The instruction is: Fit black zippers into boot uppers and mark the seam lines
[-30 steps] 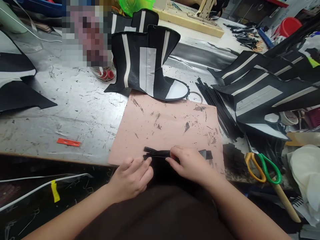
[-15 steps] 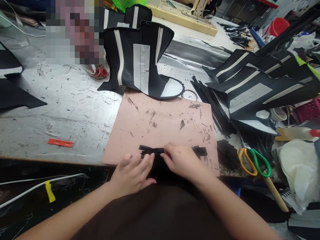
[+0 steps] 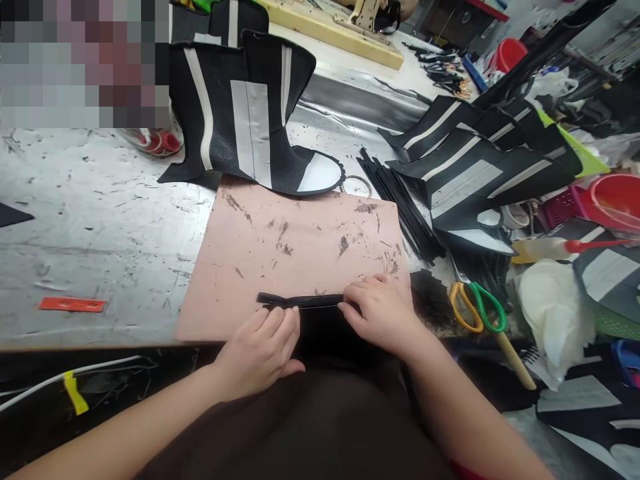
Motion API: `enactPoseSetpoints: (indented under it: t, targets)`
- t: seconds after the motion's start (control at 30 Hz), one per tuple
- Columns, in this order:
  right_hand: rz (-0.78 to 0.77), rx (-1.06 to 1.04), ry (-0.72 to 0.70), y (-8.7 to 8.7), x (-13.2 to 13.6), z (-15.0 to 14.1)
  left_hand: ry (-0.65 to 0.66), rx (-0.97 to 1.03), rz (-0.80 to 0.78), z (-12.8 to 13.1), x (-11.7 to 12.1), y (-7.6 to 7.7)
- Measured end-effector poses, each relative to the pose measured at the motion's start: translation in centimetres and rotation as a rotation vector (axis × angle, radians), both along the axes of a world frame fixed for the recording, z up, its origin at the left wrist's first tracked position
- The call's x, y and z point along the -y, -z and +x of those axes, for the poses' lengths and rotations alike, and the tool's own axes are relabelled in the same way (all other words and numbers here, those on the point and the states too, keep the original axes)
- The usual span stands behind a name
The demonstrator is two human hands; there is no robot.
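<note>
A black zipper-like strip (image 3: 305,301) runs left to right along the upper edge of a black fabric piece (image 3: 325,330), whose lower part blends into my dark clothing. My left hand (image 3: 263,343) presses its bunched fingertips onto the strip's left part, with the thumb lower down and apart. Toward the right end, my right hand (image 3: 377,310) pinches the strip and fabric edge between thumb and fingers, hiding that end. Beneath the strip is a scuffed pink mat (image 3: 300,260).
A black boot upper (image 3: 280,153) stands behind the mat. More boot uppers (image 3: 465,173), black strips (image 3: 400,207), scissors (image 3: 475,307) with a wooden handle below them and a glue bottle (image 3: 545,250) lie right. An orange metal piece (image 3: 73,305) lies left. A person's hand is at the back.
My right hand has slid rightward along the strip, uncovering its middle. My left hand stays on the left part, fingers more bunched. The camera view has shifted to the right.
</note>
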State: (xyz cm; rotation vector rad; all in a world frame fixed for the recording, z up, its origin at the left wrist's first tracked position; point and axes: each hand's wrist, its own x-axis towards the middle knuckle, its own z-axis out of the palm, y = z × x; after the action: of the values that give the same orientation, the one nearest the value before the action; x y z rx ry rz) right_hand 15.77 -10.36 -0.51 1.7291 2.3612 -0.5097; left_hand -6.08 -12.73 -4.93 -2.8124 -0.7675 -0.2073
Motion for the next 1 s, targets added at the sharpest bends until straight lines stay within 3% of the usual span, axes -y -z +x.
enactPoseSetpoints:
  t: [0.4, 0.6, 0.67, 0.77, 0.83, 1.0]
  targets:
    - [0.013, 0.062, -0.049, 0.0, 0.0, -0.1, 0.049, 0.036, -0.064, 1.4, -1.0, -0.4]
    - [0.064, 0.134, -0.053, 0.3, 0.5, -1.1, 0.053, -0.125, -0.052, 2.5, -0.2, -0.8]
    - [0.055, 0.177, -0.010, -0.2, 0.7, -1.2, 0.074, -0.166, -0.061, 3.0, -0.2, -0.7]
    - [0.022, 0.231, 0.201, -1.2, 1.0, 0.0, 0.125, -0.161, -0.053, 3.6, -0.3, -0.5]
    - [-0.029, 0.097, 0.390, -1.5, 1.3, 1.5, 0.150, -0.122, -0.048, 3.8, -0.4, -0.4]
    - [-0.156, -0.865, 0.839, 0.5, 2.4, 3.9, 0.186, -0.085, -0.088, 4.3, -1.0, -0.2]
